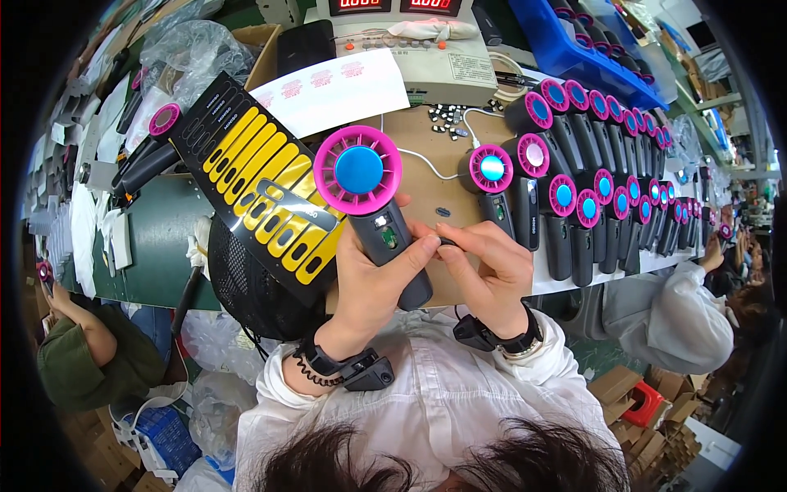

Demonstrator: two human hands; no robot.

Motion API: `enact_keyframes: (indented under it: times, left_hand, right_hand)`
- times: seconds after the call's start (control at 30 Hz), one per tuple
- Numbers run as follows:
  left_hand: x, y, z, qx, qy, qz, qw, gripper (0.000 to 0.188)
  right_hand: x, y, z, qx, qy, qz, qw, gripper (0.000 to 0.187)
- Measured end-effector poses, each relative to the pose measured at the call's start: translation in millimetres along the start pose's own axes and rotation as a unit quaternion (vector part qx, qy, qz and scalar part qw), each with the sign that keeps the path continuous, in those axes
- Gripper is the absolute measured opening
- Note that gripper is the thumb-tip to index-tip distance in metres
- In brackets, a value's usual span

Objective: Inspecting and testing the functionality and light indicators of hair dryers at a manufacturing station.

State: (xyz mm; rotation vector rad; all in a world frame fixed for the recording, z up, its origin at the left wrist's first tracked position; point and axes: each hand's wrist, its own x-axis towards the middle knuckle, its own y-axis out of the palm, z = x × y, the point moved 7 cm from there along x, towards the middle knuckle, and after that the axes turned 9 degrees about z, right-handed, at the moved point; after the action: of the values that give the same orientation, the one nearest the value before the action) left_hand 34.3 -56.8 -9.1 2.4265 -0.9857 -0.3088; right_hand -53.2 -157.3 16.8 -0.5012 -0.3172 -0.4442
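Note:
My left hand (358,283) is wrapped round the dark grey handle of a handheld fan (385,238), which has a pink ring and a blue centre. An opening in the handle shows a green circuit board. Beside the handle, my right hand (490,269) pinches a small dark piece (447,241) between thumb and fingertips; its exact kind is too small to tell. To the left lies a black and yellow sheet of stickers (246,148), with some of its dark strips peeled off. A loose dark oval piece (443,211) rests on the brown board beyond my right hand.
A second fan (492,168) has a white cable (430,166) near it. Rows of fans (586,205) stand on the right. At the back are a power supply (449,74), white paper (328,94), small dark parts (448,120) and a blue bin (566,53). Co-workers sit on both sides.

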Motion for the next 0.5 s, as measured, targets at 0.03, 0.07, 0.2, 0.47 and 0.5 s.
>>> enact_keyframes:
  times: [0.03,0.07,0.2,0.47,0.5]
  left_hand:
    - [0,0,0,0.000,0.000,0.000,1.000,0.042]
    - [0,-1,1,0.006,-0.002,-0.003,1.000,0.042]
    - [0,-3,3,0.007,-0.016,-0.007,1.000,0.041]
    - [-1,3,2,-0.018,-0.038,0.000,0.999,0.038]
    - [-1,3,2,-0.015,-0.041,-0.002,0.999,0.038]
  right_hand:
    - [0,0,1,0.000,0.000,0.001,1.000,0.026]
    - [1,-1,2,-0.014,0.002,0.004,1.000,0.026]
    - [6,-6,11,-0.048,-0.016,0.004,0.999,0.025]
    - [8,-14,26,-0.135,-0.191,0.029,0.972,0.023]
    - [8,-14,28,-0.143,-0.199,0.030,0.969,0.023]
